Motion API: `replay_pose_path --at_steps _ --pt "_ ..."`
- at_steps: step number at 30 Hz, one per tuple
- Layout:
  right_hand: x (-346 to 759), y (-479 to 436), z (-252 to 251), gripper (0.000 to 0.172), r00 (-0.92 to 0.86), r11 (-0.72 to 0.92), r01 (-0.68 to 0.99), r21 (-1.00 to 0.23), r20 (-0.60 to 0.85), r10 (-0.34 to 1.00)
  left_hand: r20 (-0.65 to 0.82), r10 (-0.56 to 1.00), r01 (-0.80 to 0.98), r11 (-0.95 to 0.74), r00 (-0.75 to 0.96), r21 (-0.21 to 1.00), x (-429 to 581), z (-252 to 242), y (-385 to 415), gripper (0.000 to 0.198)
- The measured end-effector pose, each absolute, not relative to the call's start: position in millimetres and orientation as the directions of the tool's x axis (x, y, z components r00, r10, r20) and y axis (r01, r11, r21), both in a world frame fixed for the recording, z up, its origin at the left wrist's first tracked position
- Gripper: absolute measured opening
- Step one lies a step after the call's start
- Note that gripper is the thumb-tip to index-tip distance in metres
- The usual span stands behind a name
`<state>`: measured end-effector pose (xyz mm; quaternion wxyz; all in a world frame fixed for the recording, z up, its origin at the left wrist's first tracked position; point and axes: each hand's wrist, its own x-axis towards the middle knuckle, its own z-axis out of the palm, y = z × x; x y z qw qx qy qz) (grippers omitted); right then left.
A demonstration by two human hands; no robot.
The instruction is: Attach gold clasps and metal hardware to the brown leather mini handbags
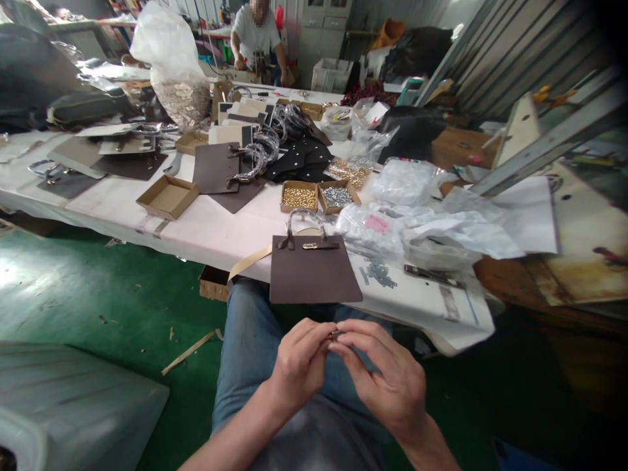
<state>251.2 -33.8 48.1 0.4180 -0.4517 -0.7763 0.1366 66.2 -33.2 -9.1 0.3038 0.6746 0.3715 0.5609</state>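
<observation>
Above my lap, my left hand (300,361) and my right hand (387,373) meet at the fingertips. Pinched between them is a small dark-gold metal piece (333,335), mostly covered by the fingers, so its exact kind is unclear. Just beyond the hands, a brown handbag panel (314,275) lies at the table edge, its wrapped handles pointing away and a metal clasp on its strap. Neither hand touches the panel. Behind it stand a box of gold-coloured studs (299,197) and a box of silver-coloured studs (337,197).
Flat grey metal plates (379,273) lie right of the panel, near a dark tool (432,275). Plastic bags (370,229) crowd the right side. An open cardboard box (167,196) and stacked bag panels (218,169) occupy the left. Across the table sits another person (260,36).
</observation>
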Motion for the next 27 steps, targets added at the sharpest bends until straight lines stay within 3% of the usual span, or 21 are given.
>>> replay_pose_path --at_steps 5,11,16,19,23,27 --pt "245.8 -36.3 46.7 0.019 -0.246 0.581 0.592 -0.558 0.562 0.79 0.64 0.764 0.209 -0.641 0.08 0.739 63.3 -16.5 -30.7 0.044" --pt "238.5 -37.3 39.8 0.021 -0.2 0.548 0.59 -0.592 0.551 0.81 0.602 0.796 0.201 -0.601 0.063 0.773 60.1 -19.0 -31.0 0.042" --pt "252.2 -30.7 41.3 0.01 -0.169 0.429 0.426 -0.796 0.396 0.903 0.395 0.916 0.001 -0.396 0.066 0.918 61.5 -9.9 -33.0 0.019" --pt "263.9 -27.9 41.7 0.016 -0.111 0.284 0.332 -0.9 0.261 0.959 0.215 0.966 -0.188 -0.186 0.144 0.964 63.3 -5.3 -34.9 0.014" --pt "268.8 -25.7 39.6 0.017 -0.207 0.299 0.353 -0.887 0.237 0.949 0.134 0.977 -0.273 -0.086 0.164 0.958 62.3 -2.9 -35.4 0.02" --pt "262.3 -23.2 40.9 0.021 -0.209 0.362 0.355 -0.862 0.304 0.929 0.188 0.963 -0.257 -0.135 0.194 0.957 57.5 0.9 -33.2 0.022"
